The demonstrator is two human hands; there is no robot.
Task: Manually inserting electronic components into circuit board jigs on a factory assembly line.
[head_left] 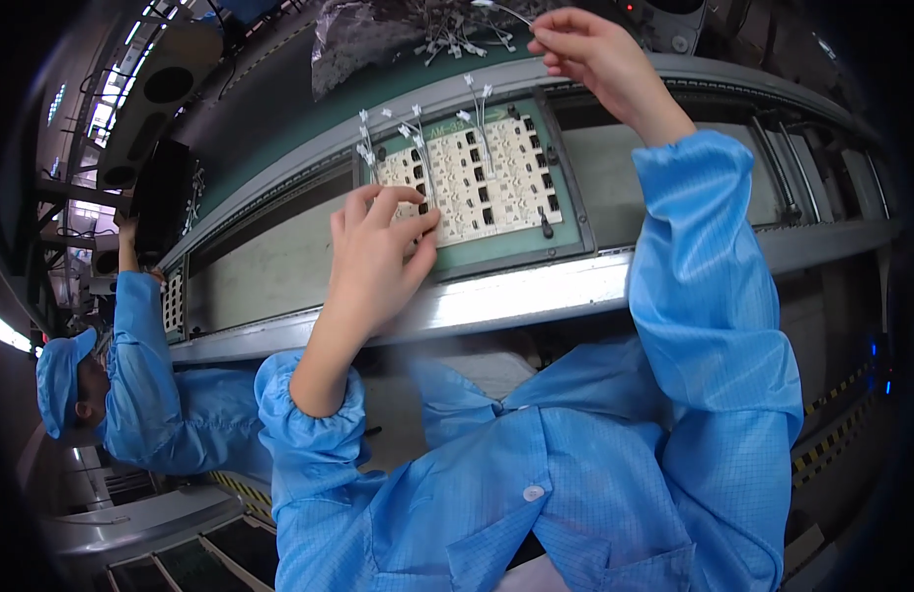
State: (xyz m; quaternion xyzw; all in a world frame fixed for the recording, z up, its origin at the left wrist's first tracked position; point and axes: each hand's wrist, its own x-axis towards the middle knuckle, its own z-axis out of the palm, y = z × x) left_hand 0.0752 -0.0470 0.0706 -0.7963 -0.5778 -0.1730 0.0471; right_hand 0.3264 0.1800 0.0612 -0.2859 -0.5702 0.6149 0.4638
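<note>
A white circuit panel with rows of black connectors lies in a green carrier on the conveyor. Several short white wire leads with small plugs stand up from its left and middle parts. My left hand rests over the panel's lower left corner, fingers bent and apart, its fingertips at the black connectors. What lies under those fingertips is hidden. Beyond the carrier, at the upper right, my right hand is raised and pinches a thin white wire lead whose plug end points left.
A heap of white wire leads lies on the green bench behind, beside a clear plastic bag. A metal rail runs along the near side. At left, a co-worker in blue reaches toward another panel.
</note>
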